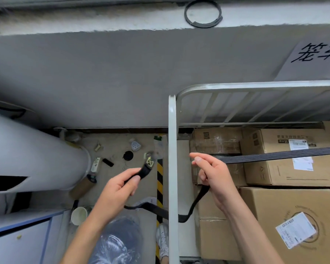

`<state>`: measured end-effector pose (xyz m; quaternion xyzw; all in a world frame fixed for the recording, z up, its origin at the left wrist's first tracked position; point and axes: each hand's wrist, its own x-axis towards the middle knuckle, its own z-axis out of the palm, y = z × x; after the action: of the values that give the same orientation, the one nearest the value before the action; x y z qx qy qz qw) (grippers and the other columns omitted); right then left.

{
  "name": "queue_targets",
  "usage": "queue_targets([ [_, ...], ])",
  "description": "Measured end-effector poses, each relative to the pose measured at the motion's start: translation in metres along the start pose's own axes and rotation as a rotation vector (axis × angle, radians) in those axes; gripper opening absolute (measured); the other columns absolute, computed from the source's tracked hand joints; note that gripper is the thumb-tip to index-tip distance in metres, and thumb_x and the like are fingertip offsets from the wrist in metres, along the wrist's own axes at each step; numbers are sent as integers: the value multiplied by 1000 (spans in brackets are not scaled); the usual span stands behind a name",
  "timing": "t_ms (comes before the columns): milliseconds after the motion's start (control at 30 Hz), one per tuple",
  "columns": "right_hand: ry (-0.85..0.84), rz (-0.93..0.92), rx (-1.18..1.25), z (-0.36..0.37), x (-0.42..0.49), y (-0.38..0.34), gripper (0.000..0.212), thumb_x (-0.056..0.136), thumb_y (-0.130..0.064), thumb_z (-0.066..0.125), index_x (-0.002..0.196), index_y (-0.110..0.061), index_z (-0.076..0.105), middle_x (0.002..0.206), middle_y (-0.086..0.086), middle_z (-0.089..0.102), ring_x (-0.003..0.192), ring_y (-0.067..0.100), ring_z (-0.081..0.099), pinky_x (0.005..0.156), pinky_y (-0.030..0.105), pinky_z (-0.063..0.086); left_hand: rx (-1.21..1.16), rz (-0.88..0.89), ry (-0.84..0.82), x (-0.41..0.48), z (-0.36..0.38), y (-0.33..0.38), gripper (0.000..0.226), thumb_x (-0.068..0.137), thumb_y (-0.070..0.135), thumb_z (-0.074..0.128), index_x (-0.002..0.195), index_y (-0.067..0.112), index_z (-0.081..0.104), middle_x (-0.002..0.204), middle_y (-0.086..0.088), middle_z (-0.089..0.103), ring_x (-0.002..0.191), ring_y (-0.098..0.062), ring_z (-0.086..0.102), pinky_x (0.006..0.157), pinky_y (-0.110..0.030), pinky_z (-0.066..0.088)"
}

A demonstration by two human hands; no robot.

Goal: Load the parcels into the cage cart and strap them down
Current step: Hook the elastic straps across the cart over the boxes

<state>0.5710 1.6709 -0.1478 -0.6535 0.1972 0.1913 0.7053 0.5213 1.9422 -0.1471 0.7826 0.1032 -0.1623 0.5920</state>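
The cart (172, 168) is smooth pale painted metal; the strap (197, 200) is matt black woven cloth; the boxes (265, 206) are matt brown cardboard with white paper labels (295, 230); the wall (122, 73) is rough grey concrete

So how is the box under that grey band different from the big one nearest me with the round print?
The far box lies beneath the stretched grey band; no band crosses the near box. The far box's label sits nearly straight, while the near box's label lies clearly tilted. Both are brown cardboard with white labels, stacked inside the cage cart.
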Motion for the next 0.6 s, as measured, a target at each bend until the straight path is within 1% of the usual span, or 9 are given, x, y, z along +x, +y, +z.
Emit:
queue_targets([
  [33, 6, 14, -14, -3, 5, 2, 24, 97, -23, 61, 102, -39, 78, 85, -8, 71, 51, 4, 44, 46, 15, 36, -32, -53, 27, 7, -6, -4, 27, 102, 17, 55, 110, 36, 72, 60, 4, 48, 52, -4, 41, 49, -13, 33],
  [100, 11, 52, -32, -8, 13, 7, 21, 90, -30, 64, 104, -41, 77, 86, -8, 72, 51, 5, 45, 45, 15, 36, -108, -175, 66, 22, -17, -15, 29, 102, 11, 53, 117, 29, 70, 57, 5, 44, 48, -5, 35, 43, -14, 30],
  [167, 23, 93, -43, -12, 19, 14, 27, 80, -37, 66, 104, -43, 76, 84, -7, 71, 51, 5, 45, 45, 15, 36, -129, -257, 63, 36, -24, -28, 29, 102, 12, 52, 122, 27, 66, 55, 6, 40, 45, -6, 28, 40, -15, 24],
  [233, 36, 122, -44, -16, 25, 21, 29, 76, -37, 67, 102, -43, 76, 83, -6, 70, 50, 5, 44, 44, 16, 36, -137, -299, 23, 49, -26, -39, 30, 103, 14, 50, 121, 31, 65, 55, 7, 39, 43, -7, 24, 39, -17, 21],
  [300, 41, 146, -43, -19, 28, 30, 27, 78, -35, 66, 102, -44, 76, 83, -7, 70, 51, 5, 44, 45, 15, 36, -149, -330, -41, 62, -23, -47, 32, 103, 13, 48, 120, 32, 67, 55, 6, 37, 42, -7, 22, 39, -16, 21],
  [367, 47, 161, -39, -21, 31, 39, 24, 85, -29, 66, 102, -44, 76, 84, -8, 71, 51, 4, 45, 46, 15, 37, -134, -339, -117, 76, -19, -52, 34, 103, 13, 47, 117, 34, 70, 55, 6, 37, 41, -7, 23, 39, -16, 21],
  [433, 55, 181, -35, -24, 34, 48, 24, 90, -25, 65, 102, -43, 76, 84, -7, 71, 52, 5, 45, 47, 15, 38, -77, -327, -189, 88, -16, -54, 34, 103, 15, 48, 106, 40, 72, 55, 6, 37, 41, -8, 23, 39, -17, 21],
  [500, 67, 199, -36, -27, 37, 55, 23, 92, -23, 65, 102, -40, 76, 83, -6, 70, 52, 4, 46, 47, 15, 38, -5, -308, -238, 98, -16, -54, 29, 101, 19, 50, 99, 41, 70, 54, 8, 38, 41, -7, 25, 39, -17, 21],
  [600, 77, 221, -49, -31, 41, 62, 21, 94, -21, 64, 106, -35, 75, 82, -1, 66, 52, 4, 46, 47, 15, 37, 73, -302, -309, 108, -18, -54, 25, 98, 25, 51, 101, 44, 67, 54, 8, 42, 43, -6, 29, 39, -18, 24],
])
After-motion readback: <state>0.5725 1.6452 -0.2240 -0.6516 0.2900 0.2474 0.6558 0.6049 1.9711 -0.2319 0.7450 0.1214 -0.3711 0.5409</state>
